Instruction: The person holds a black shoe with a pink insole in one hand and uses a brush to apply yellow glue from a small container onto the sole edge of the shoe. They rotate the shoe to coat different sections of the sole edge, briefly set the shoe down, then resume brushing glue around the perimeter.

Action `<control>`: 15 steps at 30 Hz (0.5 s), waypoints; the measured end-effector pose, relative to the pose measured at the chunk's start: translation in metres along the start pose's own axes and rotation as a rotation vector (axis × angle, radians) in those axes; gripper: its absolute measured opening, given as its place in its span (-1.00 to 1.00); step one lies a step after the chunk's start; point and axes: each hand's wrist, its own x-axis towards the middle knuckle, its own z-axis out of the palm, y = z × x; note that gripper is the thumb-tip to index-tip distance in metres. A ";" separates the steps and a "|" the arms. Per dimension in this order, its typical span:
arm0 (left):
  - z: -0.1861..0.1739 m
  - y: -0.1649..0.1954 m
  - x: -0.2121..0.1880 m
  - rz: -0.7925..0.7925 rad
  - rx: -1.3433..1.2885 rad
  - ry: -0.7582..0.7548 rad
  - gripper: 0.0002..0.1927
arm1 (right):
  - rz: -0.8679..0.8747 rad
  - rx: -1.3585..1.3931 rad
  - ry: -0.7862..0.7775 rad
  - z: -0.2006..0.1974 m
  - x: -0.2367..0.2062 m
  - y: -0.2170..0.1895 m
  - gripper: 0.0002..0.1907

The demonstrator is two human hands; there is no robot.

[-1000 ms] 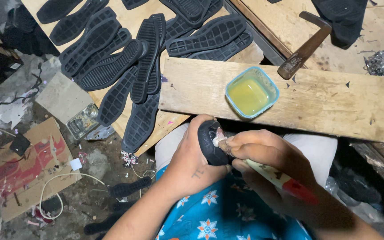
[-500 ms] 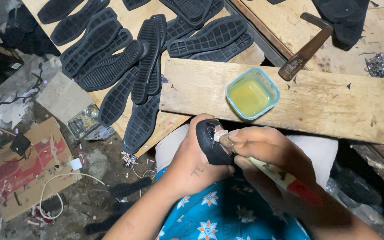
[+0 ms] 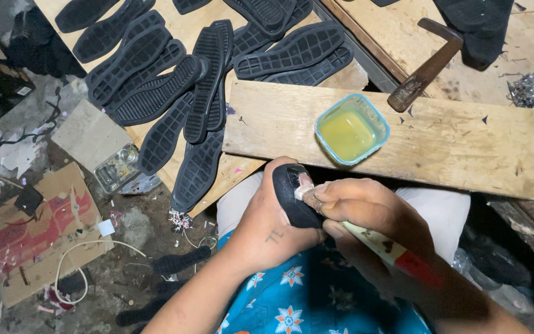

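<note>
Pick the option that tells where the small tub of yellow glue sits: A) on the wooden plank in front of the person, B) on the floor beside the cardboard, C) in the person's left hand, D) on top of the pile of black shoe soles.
A: the light-blue tub of yellow glue rests on the wooden plank, beside the hammer and apart from the black shoe soles.

Two hands work at the lap: the left hand (image 3: 267,229) holds one black shoe sole (image 3: 292,195), and the right hand (image 3: 366,213) holds one brush (image 3: 381,244). One blue-rimmed tub of yellowish glue (image 3: 351,128) sits on one wooden plank (image 3: 452,145). One hammer (image 3: 424,65) lies beyond. Roughly a dozen black soles (image 3: 174,93) are spread on the board; overlaps make an exact count impossible.
</note>
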 end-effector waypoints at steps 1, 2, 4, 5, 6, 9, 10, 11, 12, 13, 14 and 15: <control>0.000 0.000 0.000 0.001 -0.005 0.002 -0.20 | -0.009 -0.006 -0.001 0.000 0.000 0.000 -0.69; 0.001 0.000 0.000 0.002 -0.010 0.004 -0.19 | -0.018 -0.013 -0.002 0.000 0.000 0.000 -0.68; 0.001 -0.001 0.000 0.019 -0.012 0.005 -0.18 | -0.035 -0.020 -0.010 -0.001 0.000 0.000 -0.67; 0.001 -0.002 -0.001 0.035 -0.008 0.004 -0.18 | -0.043 -0.019 -0.016 -0.001 0.000 0.000 -0.67; 0.001 -0.002 -0.001 0.052 -0.004 0.004 -0.18 | -0.052 -0.019 -0.022 -0.002 0.000 0.001 -0.67; 0.002 -0.004 -0.001 0.055 -0.020 0.007 -0.18 | -0.058 -0.055 -0.044 -0.004 0.001 0.002 -0.66; 0.002 -0.004 -0.001 0.067 -0.023 0.010 -0.18 | -0.061 -0.054 -0.049 -0.004 0.001 0.002 -0.66; 0.002 -0.005 -0.001 0.078 -0.025 0.013 -0.18 | -0.063 -0.051 -0.053 -0.004 0.002 0.003 -0.66; 0.002 -0.005 -0.001 0.089 -0.027 0.015 -0.18 | -0.065 -0.049 -0.058 -0.004 0.002 0.003 -0.66; 0.002 -0.006 0.000 0.082 -0.012 0.015 -0.18 | -0.061 -0.064 -0.064 -0.003 0.002 0.003 -0.65; 0.003 -0.006 0.001 0.075 0.002 0.016 -0.19 | -0.057 -0.079 -0.071 -0.003 0.002 0.003 -0.65; 0.002 -0.006 0.001 0.067 0.017 0.017 -0.20 | -0.053 -0.093 -0.078 -0.003 0.002 0.004 -0.65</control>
